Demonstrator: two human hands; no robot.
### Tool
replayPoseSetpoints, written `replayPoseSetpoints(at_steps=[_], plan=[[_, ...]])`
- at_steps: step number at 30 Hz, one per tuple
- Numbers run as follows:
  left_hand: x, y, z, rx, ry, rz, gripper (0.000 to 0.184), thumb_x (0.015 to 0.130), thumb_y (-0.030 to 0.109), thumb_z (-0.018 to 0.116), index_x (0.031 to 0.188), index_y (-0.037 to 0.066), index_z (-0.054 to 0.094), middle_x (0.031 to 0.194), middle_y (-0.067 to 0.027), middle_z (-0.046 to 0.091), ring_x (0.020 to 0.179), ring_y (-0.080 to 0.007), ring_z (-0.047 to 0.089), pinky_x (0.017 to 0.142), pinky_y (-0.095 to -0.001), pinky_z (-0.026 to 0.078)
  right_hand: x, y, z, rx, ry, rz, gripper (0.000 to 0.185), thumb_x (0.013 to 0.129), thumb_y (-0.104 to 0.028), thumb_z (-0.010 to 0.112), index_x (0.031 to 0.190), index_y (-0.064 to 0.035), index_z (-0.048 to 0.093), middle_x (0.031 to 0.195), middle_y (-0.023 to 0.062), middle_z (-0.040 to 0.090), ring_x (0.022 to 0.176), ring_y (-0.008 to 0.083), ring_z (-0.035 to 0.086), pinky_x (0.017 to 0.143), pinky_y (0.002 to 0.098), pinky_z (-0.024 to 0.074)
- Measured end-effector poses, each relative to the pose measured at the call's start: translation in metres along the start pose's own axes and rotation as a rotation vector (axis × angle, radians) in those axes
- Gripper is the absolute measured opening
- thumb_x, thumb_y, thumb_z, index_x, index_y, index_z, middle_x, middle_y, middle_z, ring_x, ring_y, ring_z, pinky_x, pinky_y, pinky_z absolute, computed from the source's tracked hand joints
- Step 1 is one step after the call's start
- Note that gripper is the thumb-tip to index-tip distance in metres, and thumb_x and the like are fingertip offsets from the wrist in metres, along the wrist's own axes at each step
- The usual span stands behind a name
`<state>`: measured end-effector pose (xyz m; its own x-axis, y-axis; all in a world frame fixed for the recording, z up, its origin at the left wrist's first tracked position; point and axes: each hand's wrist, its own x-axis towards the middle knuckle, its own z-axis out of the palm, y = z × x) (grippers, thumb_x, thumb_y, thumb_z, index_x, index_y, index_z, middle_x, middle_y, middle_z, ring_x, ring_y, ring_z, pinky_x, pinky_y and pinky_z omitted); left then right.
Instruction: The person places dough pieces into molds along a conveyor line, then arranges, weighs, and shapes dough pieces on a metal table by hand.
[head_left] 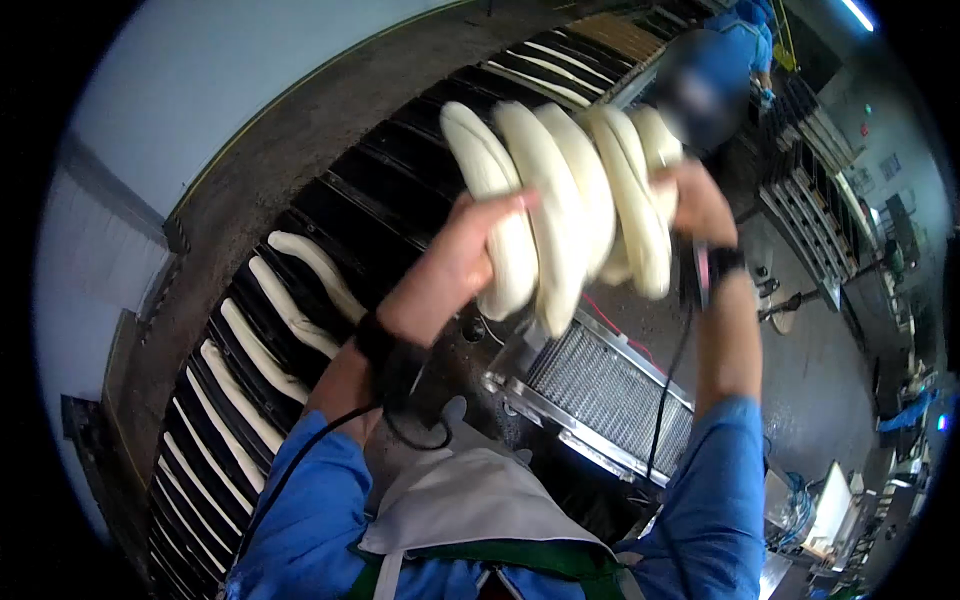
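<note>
Several long, pale dough sticks (551, 215) are held up side by side in a bunch, in the middle of the head view. My left hand (462, 245) grips the bunch from the left side, its thumb laid over the nearest sticks. On the right side, my right hand (697, 203) is closed against the outermost dough, slightly blurred. The dough hangs above a metal mesh conveyor (605, 385); the lower ends droop a little. Fingers behind the bunch are hidden.
Dark slotted trays (360, 200) run diagonally on the left, some slots holding dough strips (290, 310). A co-worker in blue (745, 45) stands at the far end. Stacked racks (810, 215) are on the right. Cables hang from both my wrists.
</note>
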<state>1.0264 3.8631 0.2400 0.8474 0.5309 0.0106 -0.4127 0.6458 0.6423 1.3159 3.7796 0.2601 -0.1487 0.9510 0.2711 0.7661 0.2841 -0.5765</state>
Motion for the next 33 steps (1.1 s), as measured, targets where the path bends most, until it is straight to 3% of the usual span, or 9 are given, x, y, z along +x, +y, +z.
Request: replayPoseSetpoints(at_steps=[1,4,6,10,18,21,26,30,33], plan=[[0.021,0.011,-0.024,-0.003,0.034,0.049,0.047,0.085,0.019,0.06,0.121,-0.004,0.042,0.114,-0.0156,0.054,0.11,-0.0241,0.052,0.096,-0.0365,0.043,0.052,0.021,-0.021,-0.124,-0.044,-0.363,0.03,0.068,-0.001,0.071,0.096,-0.0061,0.061,0.099,0.0113,0.062,0.091,0.0178,0.06,0.078,0.0297,0.0482],[0.053,0.022,-0.133,0.122,0.299,0.208,0.058,0.086,0.02,0.06,0.132,0.002,0.031,0.129,-0.0182,0.039,0.124,-0.0263,0.037,0.102,-0.0379,0.034,0.126,0.045,-0.028,0.765,0.674,0.519,0.018,0.079,-0.01,0.057,0.095,-0.0009,0.06,0.081,0.0065,0.058,0.073,0.0181,0.059,0.066,0.0309,0.0497],[0.06,0.018,-0.203,0.051,0.624,0.202,0.075,0.083,0.016,0.063,0.142,0.009,0.017,0.143,-0.0203,0.019,0.135,-0.031,0.018,0.107,-0.0423,0.024,0.121,0.019,-0.011,0.733,0.867,0.324,0.02,0.08,-0.011,0.055,0.097,-0.0005,0.058,0.08,0.0045,0.057,0.069,0.0145,0.056,0.063,0.0278,0.0477],[0.065,0.0,-0.2,0.05,0.764,-0.058,0.11,0.069,0.015,0.076,0.144,0.022,-0.003,0.148,-0.0193,-0.004,0.134,-0.0435,0.004,0.107,-0.0486,0.017,0.033,0.008,0.054,0.481,0.548,0.531,0.03,0.082,-0.008,0.056,0.112,-0.0023,0.055,0.099,0.0054,0.059,0.085,0.0131,0.057,0.076,0.0305,0.048],[0.095,-0.029,-0.182,0.264,0.844,-0.129,0.113,0.064,0.019,0.078,0.143,0.024,-0.003,0.138,-0.0173,0.026,0.124,-0.0349,0.033,0.098,-0.0421,0.032,-0.292,0.0,0.197,-0.169,0.135,1.024,0.05,0.062,-0.01,0.069,0.109,0.0009,0.055,0.113,0.0246,0.053,0.106,0.0395,0.05,0.09,0.0436,0.0417],[0.108,-0.04,-0.199,1.068,0.763,0.229,0.09,0.061,0.011,0.075,0.137,0.009,0.027,0.132,-0.0179,0.034,0.12,-0.0316,0.039,0.095,-0.0364,0.038,-0.388,-0.02,0.215,-0.316,-0.018,1.314,0.053,0.066,-0.007,0.06,0.118,-0.0053,0.049,0.12,0.0187,0.049,0.12,0.035,0.039,0.099,0.0426,0.0346],[0.11,-0.048,-0.174,2.163,0.257,0.362,0.052,0.065,0.013,0.072,0.114,0.013,0.055,0.119,-0.0178,0.046,0.106,-0.0382,0.047,0.089,-0.0424,0.041,-0.401,-0.061,0.214,-0.601,0.091,1.284,0.044,0.067,-0.006,0.056,0.11,-0.0073,0.05,0.111,0.0125,0.051,0.112,0.0332,0.044,0.091,0.0483,0.0369],[0.124,-0.035,-0.18,2.139,0.202,0.186,0.04,0.069,0.01,0.068,0.107,0.014,0.057,0.104,-0.0152,0.048,0.099,-0.0362,0.05,0.083,-0.0437,0.044,-0.367,-0.049,0.222,-0.658,-0.196,1.39,0.034,0.082,-0.024,0.055,0.113,-0.0094,0.049,0.118,0.0084,0.05,0.116,0.0278,0.042,0.095,0.0574,0.0312],[0.141,-0.003,-0.204,1.513,0.483,0.313,0.035,0.069,0.009,0.07,0.1,0.007,0.053,0.096,-0.013,0.053,0.087,-0.0291,0.055,0.077,-0.0386,0.046,-0.354,-0.052,0.222,-0.695,-0.12,1.352,0.032,0.082,-0.024,0.051,0.11,-0.0078,0.052,0.113,0.0097,0.052,0.113,0.029,0.043,0.093,0.0568,0.0307]])
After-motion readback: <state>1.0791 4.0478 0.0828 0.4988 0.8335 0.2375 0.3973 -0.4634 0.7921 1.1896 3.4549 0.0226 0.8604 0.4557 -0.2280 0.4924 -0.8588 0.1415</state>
